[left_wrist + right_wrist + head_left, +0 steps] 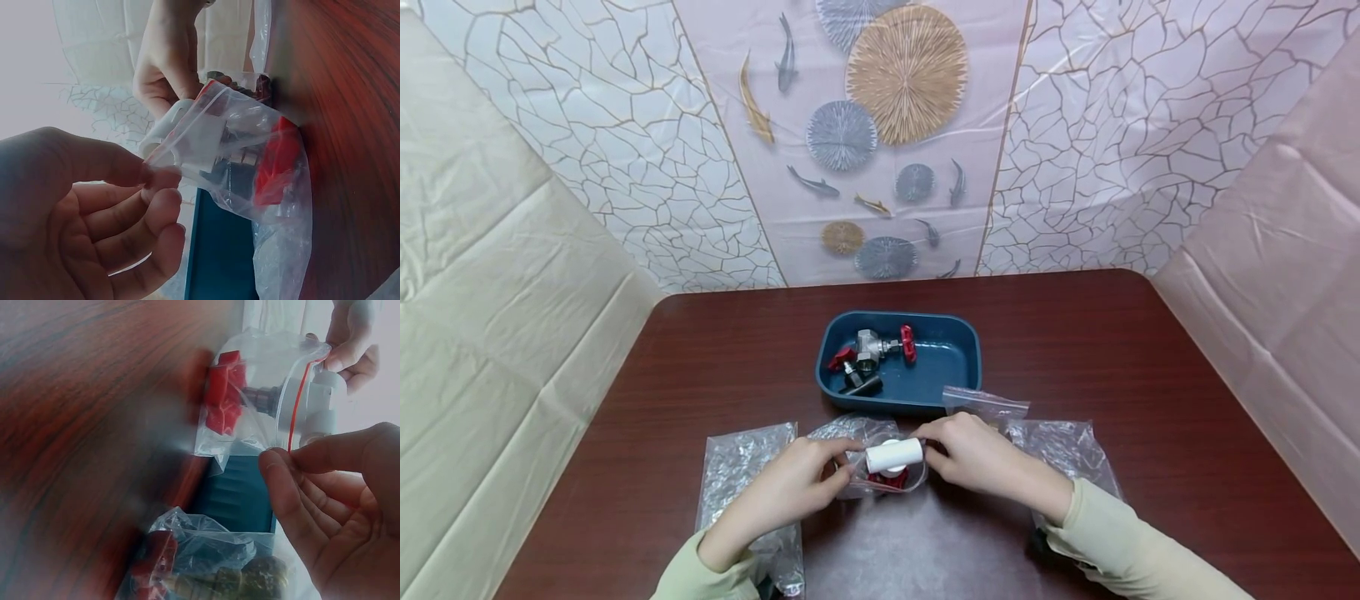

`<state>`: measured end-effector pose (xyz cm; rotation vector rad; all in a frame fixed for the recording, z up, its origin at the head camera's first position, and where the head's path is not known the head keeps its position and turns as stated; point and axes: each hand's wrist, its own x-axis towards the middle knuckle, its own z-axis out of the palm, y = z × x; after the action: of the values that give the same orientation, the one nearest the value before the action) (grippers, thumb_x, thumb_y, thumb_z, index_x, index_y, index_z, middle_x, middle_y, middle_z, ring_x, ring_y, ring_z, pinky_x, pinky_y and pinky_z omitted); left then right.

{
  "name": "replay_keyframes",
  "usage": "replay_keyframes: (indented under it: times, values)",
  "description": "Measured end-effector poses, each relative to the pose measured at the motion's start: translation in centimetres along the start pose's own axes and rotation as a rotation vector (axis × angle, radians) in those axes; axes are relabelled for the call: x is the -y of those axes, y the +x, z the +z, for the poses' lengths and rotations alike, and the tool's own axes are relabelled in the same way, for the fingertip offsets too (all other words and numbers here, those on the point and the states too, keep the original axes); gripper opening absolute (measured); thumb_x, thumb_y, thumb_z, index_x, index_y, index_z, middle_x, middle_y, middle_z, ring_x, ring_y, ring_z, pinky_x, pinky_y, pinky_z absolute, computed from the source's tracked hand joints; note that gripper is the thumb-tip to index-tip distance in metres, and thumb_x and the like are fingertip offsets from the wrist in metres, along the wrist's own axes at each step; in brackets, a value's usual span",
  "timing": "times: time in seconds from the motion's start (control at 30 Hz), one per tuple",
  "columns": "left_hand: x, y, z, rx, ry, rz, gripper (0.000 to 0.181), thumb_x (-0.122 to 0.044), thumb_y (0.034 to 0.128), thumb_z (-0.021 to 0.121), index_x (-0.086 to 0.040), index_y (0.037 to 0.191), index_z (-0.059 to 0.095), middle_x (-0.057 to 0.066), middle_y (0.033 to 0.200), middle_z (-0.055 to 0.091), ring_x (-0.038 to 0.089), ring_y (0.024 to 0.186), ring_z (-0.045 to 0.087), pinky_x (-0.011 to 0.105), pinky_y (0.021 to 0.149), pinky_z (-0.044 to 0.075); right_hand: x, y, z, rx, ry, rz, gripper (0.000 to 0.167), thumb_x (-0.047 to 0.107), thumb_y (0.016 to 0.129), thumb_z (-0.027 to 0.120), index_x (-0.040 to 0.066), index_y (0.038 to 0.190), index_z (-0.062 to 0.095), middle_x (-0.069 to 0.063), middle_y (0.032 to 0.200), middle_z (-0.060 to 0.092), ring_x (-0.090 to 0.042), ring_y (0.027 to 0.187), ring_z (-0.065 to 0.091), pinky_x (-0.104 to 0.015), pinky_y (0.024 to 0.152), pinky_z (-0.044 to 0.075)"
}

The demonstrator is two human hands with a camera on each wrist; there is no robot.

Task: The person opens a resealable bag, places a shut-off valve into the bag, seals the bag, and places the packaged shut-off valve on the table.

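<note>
Between both hands, close in front of the tray, a clear zip bag with a red line along its mouth is held upright. Inside stands a white plastic valve with a red handwheel at the bottom; its white tubular end sticks out at the bag's mouth. With thumb and index finger my left hand pinches one side of the mouth, its other fingers loosely bent. The opposite side of the mouth is pinched by my right hand.
A blue tray behind the hands holds a metal valve with a red handwheel and a smaller dark one. One clear bag lies under the left forearm. Beside the right forearm, another bag contains a brass-coloured valve.
</note>
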<state>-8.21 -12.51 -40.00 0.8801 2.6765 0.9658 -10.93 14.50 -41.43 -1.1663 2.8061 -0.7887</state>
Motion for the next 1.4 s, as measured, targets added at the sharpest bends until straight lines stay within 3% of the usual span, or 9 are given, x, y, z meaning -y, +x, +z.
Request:
replay_keyframes:
  times: [0.23,0.53,0.73,1.1,1.27,1.4]
  values:
    - [-0.2,0.1,-0.1,-0.022,0.004,0.012,0.026,-0.009,0.0949,0.064,-0.004,0.119,0.071,-0.015,0.063,0.054,-0.004,0.046,0.038,0.020,0.045,0.036,0.5,-0.2,-0.6,-0.011,-0.001,0.007,0.022,0.002,0.089,0.065,0.007,0.107,0.077,-0.003,0.099,0.075,-0.008,0.080,0.066,-0.028,0.064,0.054]
    - [-0.4,0.3,-0.3,-0.024,-0.014,0.022,0.025,-0.010,0.0966,0.062,-0.007,0.119,0.072,-0.016,0.067,0.055,-0.003,0.051,0.041,0.020,0.048,0.038,1.1,-0.3,-1.8,-0.024,0.026,0.015,0.026,-0.001,0.088,0.062,0.004,0.110,0.075,-0.005,0.099,0.073,-0.001,0.055,0.038,-0.021,0.050,0.036]
    - [-0.9,0.4,-0.7,-0.015,-0.038,0.038,0.028,-0.005,0.0953,0.059,-0.006,0.120,0.072,-0.015,0.060,0.044,-0.002,0.048,0.038,0.020,0.047,0.036,1.4,-0.5,-2.3,-0.043,0.025,0.015,0.027,-0.001,0.088,0.061,0.006,0.109,0.076,-0.003,0.098,0.073,0.000,0.054,0.037,-0.020,0.050,0.036]
    - [-2.0,0.6,-1.6,-0.051,-0.102,0.072,0.030,-0.004,0.0954,0.058,-0.010,0.121,0.072,-0.009,0.082,0.062,0.001,0.049,0.039,0.021,0.047,0.040,2.2,-0.6,-3.9,-0.126,0.031,-0.006,0.027,-0.001,0.089,0.061,0.007,0.110,0.076,0.002,0.088,0.072,0.001,0.055,0.039,-0.021,0.052,0.039]
    - [-2.8,0.7,-2.5,-0.111,-0.153,0.112,0.031,-0.002,0.0968,0.058,-0.015,0.121,0.072,-0.004,0.096,0.070,0.003,0.048,0.040,0.022,0.046,0.040,2.7,-0.7,-4.8,-0.187,0.039,-0.028,0.024,0.001,0.091,0.064,0.007,0.110,0.076,0.002,0.085,0.069,0.001,0.056,0.041,-0.020,0.051,0.040]
    - [-3.5,0.8,-3.5,-0.185,-0.156,0.139,0.031,-0.001,0.0971,0.057,-0.016,0.119,0.073,-0.002,0.095,0.070,0.005,0.048,0.040,0.023,0.045,0.039,3.1,-0.7,-5.8,-0.268,0.037,-0.057,0.024,0.001,0.090,0.065,0.008,0.110,0.076,0.001,0.088,0.071,0.003,0.054,0.040,-0.018,0.049,0.040]
